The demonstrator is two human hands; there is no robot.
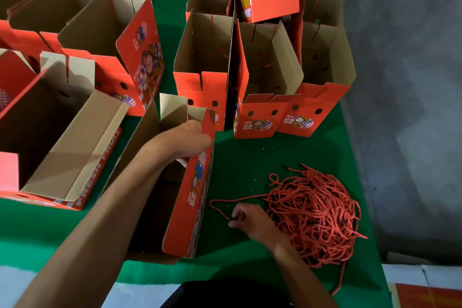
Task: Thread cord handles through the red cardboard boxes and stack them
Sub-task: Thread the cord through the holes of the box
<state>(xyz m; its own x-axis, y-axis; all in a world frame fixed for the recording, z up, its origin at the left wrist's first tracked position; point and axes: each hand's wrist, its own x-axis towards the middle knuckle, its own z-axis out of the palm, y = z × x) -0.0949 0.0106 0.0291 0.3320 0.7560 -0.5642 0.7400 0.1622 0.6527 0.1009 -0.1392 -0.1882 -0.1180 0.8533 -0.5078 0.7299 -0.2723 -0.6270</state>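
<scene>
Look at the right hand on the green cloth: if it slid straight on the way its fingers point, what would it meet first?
The right hand points left, pinching a red cord. Beyond the fingertips lies bare green cloth, then probably the red side of the open box that the left hand grips.

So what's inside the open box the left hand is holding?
Inside the open box, the left hand grips the red side panel from within. Bare brown cardboard walls show, with no cord visible. The bottom is dark and partly covered by the forearm, so its contents are unclear.

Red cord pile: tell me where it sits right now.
In the head view the red cord pile lies on the green table cover, lower right, just beyond the right hand and right of the open box the left hand grips.
</scene>
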